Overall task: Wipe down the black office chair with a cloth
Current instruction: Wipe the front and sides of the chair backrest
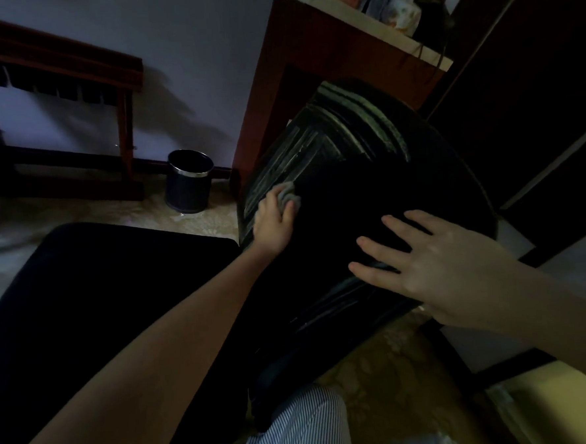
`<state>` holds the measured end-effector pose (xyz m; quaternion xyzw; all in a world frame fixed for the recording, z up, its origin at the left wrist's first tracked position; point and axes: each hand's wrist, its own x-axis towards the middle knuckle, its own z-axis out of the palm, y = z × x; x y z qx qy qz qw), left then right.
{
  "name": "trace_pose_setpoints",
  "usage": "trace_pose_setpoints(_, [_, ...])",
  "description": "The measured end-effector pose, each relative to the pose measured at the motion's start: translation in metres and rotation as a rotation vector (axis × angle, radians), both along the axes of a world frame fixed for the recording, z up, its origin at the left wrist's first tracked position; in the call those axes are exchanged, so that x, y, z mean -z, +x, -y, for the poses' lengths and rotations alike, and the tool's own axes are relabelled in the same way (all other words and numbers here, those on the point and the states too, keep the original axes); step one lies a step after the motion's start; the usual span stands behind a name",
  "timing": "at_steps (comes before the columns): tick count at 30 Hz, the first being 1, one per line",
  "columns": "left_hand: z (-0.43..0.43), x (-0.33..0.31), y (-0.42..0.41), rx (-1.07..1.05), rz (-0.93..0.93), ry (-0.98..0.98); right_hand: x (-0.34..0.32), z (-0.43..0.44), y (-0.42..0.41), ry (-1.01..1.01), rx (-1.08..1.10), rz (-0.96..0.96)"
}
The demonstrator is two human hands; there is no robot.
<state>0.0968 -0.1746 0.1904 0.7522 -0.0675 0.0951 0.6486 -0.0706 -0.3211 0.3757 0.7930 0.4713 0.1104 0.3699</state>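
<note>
The grip of the left hand [272,219] is holding a bunched grey cloth [287,195], pressing it against the ribbed back of the black office chair [355,139], which is standing just beside the desk [309,59]. The right hand [435,264] is lying flat, fingers spread, bracing the backrest. The wiping is seemingly midway, though the dim light is hiding which parts are clean. The next stroke is calling for firm pressure along the ribs.

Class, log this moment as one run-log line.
left hand: grips cloth against chair back | right hand: rests flat on chair back
</note>
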Motion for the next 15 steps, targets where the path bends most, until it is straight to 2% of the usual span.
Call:
trace_pose_setpoints(3, [-0.016, 0.034, -0.005, -0.007, -0.139, -0.016, 0.000, 0.000, 0.001, -0.003, -0.009, 0.000])
trace_pose_setpoints(6, [-0.020, 0.054, -0.025, -0.036, -0.196, -0.048, 0.001, 0.001, 0.001, -0.012, -0.017, 0.009])
trace_pose_setpoints(12, [-0.021, 0.049, -0.063, -0.022, -0.164, -0.175, 0.001, 0.002, 0.001, 0.003, -0.052, 0.027])
trace_pose_setpoints(15, [-0.016, 0.027, -0.077, 0.028, -0.036, -0.197, 0.003, 0.004, 0.002, 0.006, -0.057, 0.031])
